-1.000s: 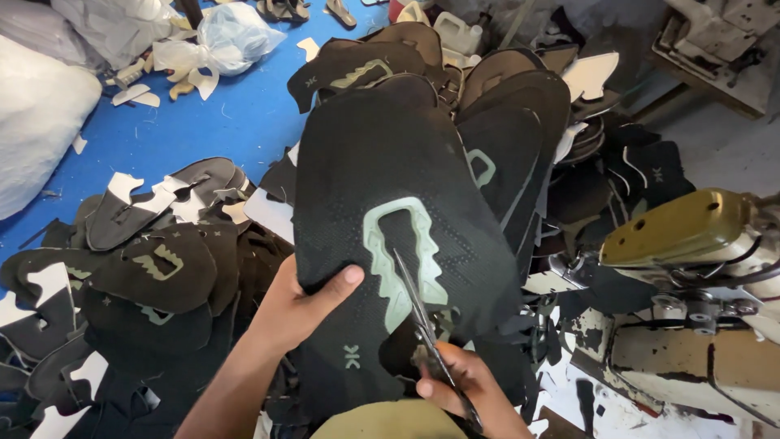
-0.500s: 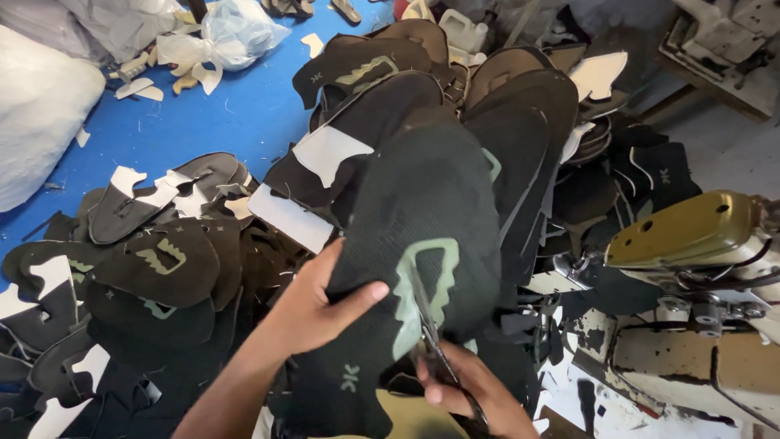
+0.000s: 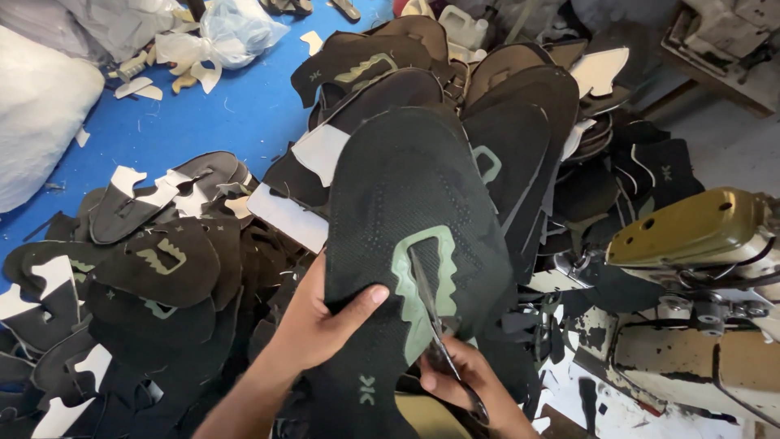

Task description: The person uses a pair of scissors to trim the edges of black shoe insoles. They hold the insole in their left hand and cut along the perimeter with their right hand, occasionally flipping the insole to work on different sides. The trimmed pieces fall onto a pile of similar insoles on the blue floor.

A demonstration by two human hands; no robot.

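Note:
My left hand grips the left edge of a large black knitted shoe-upper piece with a pale green outlined opening, thumb lying across its face. My right hand, low at the bottom edge, holds a pair of scissors. The blades point up into the green-edged opening of the piece. The lower end of the piece carries a small green mark.
Heaps of similar black and brown cut pieces with white backing lie on a blue surface to the left and behind. A sewing machine stands on the right. White bags sit at the far left.
The black piece has shifted right and a little lower in view, with both hands following. The scissors blades stay inside the green-edged opening.

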